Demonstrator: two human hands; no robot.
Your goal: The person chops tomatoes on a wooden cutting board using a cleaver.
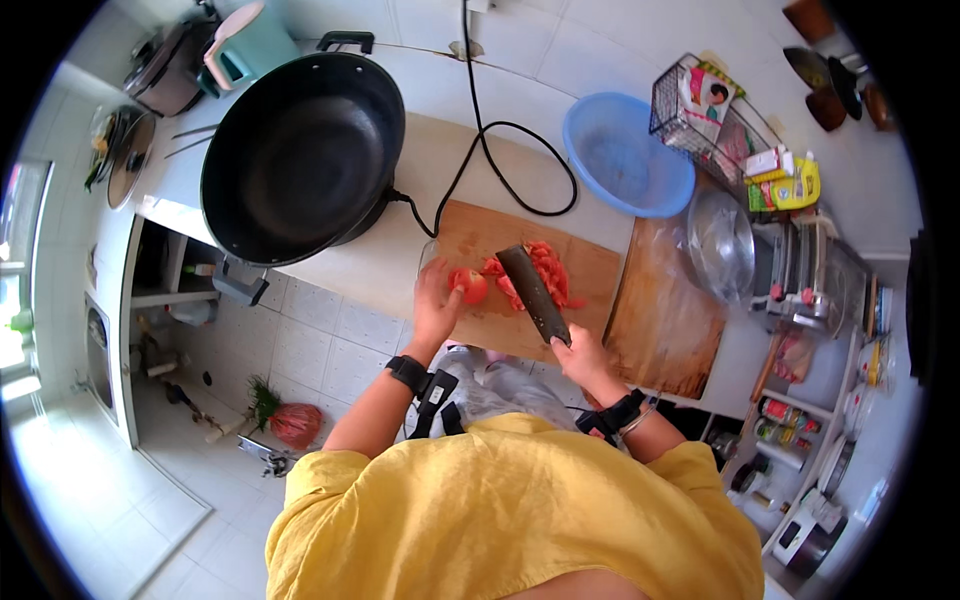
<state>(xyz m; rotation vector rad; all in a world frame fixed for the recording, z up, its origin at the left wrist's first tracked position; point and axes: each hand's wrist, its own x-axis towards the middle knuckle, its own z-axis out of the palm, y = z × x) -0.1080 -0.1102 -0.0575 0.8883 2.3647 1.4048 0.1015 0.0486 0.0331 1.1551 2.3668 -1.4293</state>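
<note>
My left hand point(437, 300) rests at the left edge of a wooden cutting board point(480, 217), its fingers and thumb around the left side of a red tomato point(471, 286). In my right hand point(581, 358) is the handle end of a cleaver point(534, 292) with a broad dark blade. The blade points up and to the left over the board and partly covers a heap of cut tomato pieces point(553, 274). Between the blade and the held tomato lies a short stretch of board with some cut pieces. The tomato's underside is hidden.
A large black wok point(300, 157) stands left of the board, a black cable point(480, 142) loops behind it. A blue plastic basin point(628, 154), a wire basket point(670, 105) and a metal bowl point(718, 240) are at the right. A second wooden board point(660, 315) adjoins on the right.
</note>
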